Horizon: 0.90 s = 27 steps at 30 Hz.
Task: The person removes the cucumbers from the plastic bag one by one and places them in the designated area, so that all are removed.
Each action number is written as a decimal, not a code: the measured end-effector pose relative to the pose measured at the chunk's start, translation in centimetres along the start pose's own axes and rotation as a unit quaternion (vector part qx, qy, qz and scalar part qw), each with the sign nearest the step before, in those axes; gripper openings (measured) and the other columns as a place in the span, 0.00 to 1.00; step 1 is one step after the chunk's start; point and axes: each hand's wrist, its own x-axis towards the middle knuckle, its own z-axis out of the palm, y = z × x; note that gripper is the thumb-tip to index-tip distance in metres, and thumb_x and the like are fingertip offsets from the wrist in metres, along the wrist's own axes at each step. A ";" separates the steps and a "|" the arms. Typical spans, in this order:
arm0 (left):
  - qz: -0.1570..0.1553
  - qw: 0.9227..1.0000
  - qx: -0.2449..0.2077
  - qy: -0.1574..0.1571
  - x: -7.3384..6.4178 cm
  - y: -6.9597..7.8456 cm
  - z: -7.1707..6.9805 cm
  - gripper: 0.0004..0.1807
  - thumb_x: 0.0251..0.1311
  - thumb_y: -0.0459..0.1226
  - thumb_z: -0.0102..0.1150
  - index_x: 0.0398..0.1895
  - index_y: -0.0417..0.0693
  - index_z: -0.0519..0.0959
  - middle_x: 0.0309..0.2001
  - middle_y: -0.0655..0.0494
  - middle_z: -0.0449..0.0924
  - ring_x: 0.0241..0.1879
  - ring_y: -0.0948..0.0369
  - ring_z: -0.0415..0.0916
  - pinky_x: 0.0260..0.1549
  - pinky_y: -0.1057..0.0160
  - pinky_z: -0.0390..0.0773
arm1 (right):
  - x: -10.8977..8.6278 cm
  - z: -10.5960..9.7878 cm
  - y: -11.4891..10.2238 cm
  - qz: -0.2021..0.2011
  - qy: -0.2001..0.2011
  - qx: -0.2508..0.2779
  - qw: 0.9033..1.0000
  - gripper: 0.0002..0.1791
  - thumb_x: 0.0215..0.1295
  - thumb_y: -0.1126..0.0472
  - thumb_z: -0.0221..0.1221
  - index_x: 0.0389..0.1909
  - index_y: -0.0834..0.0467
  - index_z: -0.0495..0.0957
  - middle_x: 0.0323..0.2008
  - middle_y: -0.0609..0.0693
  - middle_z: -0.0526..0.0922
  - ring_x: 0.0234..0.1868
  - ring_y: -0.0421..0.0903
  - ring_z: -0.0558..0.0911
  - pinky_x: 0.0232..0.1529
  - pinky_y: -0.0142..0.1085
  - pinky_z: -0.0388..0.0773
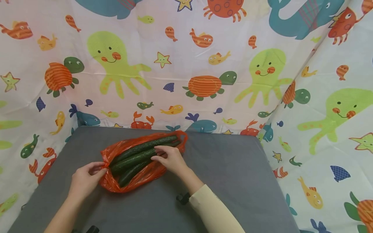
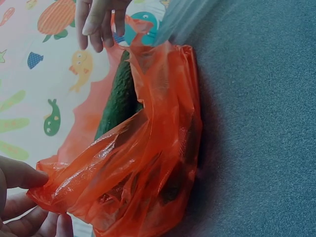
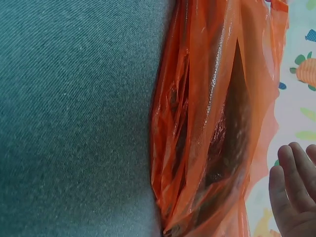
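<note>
Three long dark green cucumbers [image 1: 132,160] lie side by side in a thin red-orange plastic bag [image 1: 112,184]. The bag's top gapes, so much of the cucumbers shows. At its left end, my left hand [image 1: 85,178] pinches the plastic between thumb and fingers; in the left wrist view a fold of the bag [image 2: 143,168] runs up to those fingertips. My right hand [image 1: 172,160] is over the right half of the cucumbers, thumb and fingers apart. Its fingers are fairly straight beside the bag in the right wrist view, with nothing between them.
A grey cloth-covered table [image 1: 227,174] lies under the bag. Behind and at both sides hangs a white curtain [image 1: 180,61] printed with sea animals. A black strap-like piece [image 1: 183,198] shows at the right wrist.
</note>
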 end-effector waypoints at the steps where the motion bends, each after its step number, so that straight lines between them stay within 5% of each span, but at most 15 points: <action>1: 0.000 1.000 0.000 0.001 0.0 0.0 0.0 0.28 0.66 0.53 0.62 0.57 0.40 0.81 0.47 0.41 0.86 0.44 0.50 0.83 0.28 0.67 0.78 | 0.1 0.1 0.0 0.000 0.000 -0.002 1.000 0.25 0.64 0.50 0.67 0.60 0.55 0.81 0.50 0.53 0.88 0.46 0.45 0.87 0.44 0.31 0.82; 14: 0.010 1.000 0.005 0.004 0.0 0.2 0.4 0.26 0.67 0.51 0.62 0.56 0.41 0.81 0.46 0.41 0.86 0.43 0.50 0.84 0.29 0.68 0.78 | 0.5 1.1 0.5 0.026 0.004 -0.008 1.000 0.24 0.63 0.48 0.67 0.59 0.51 0.82 0.50 0.48 0.88 0.49 0.40 0.86 0.46 0.35 0.83; 27: 0.017 1.000 -0.001 -0.001 0.3 0.3 0.4 0.25 0.67 0.51 0.61 0.56 0.41 0.81 0.46 0.42 0.86 0.43 0.52 0.83 0.29 0.67 0.78 | 2.6 2.9 1.7 -0.003 -0.012 -0.102 0.995 0.26 0.63 0.47 0.68 0.61 0.51 0.81 0.58 0.45 0.84 0.62 0.45 0.78 0.61 0.41 0.76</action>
